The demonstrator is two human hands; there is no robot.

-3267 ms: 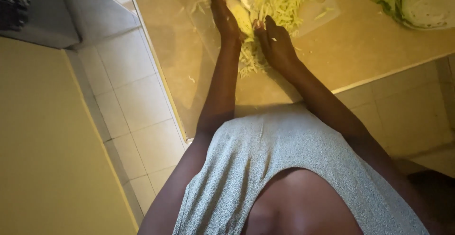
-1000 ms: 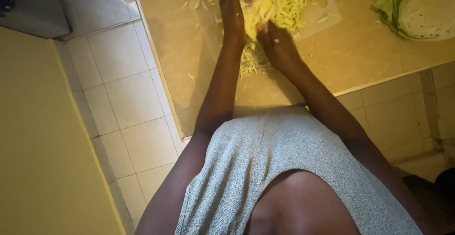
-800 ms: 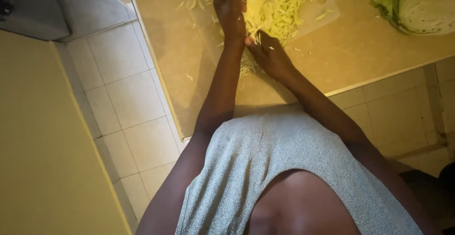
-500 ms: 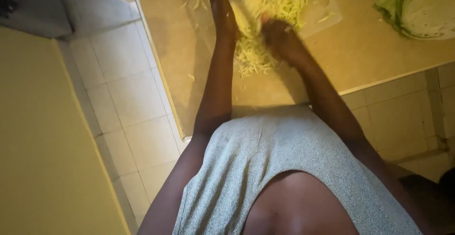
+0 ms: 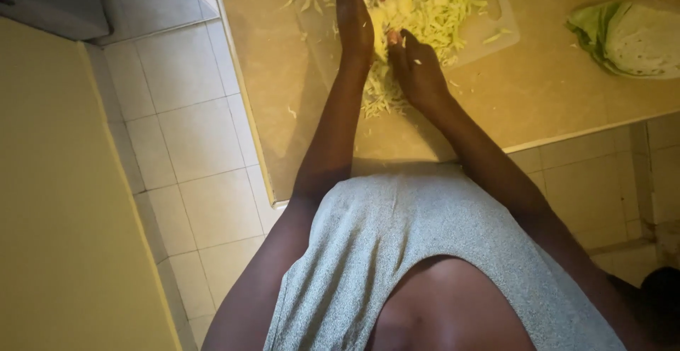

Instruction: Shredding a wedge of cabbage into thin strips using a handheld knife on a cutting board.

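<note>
Now I'm pressing both part-curled hands, left hand (image 5: pixel 354 21) and right hand (image 5: pixel 416 68), into shredded cabbage (image 5: pixel 418 11) lying between and beyond them at the frame's top centre, grip unclear.

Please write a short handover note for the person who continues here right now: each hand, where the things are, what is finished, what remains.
Left hand: on the shredded cabbage, edge-on, pressing against the pile; whether it grips any is unclear.
Right hand: curled at the near edge of the pile, fingertips in the shreds.
Things: shreds lie heaped on a pale cutting board on the counter; some have spilled off its near edge. An uncut cabbage piece lies apart, to the right.
Done: much cabbage is shredded.
Left: the uncut piece, and the stray shreds off the board.
</note>
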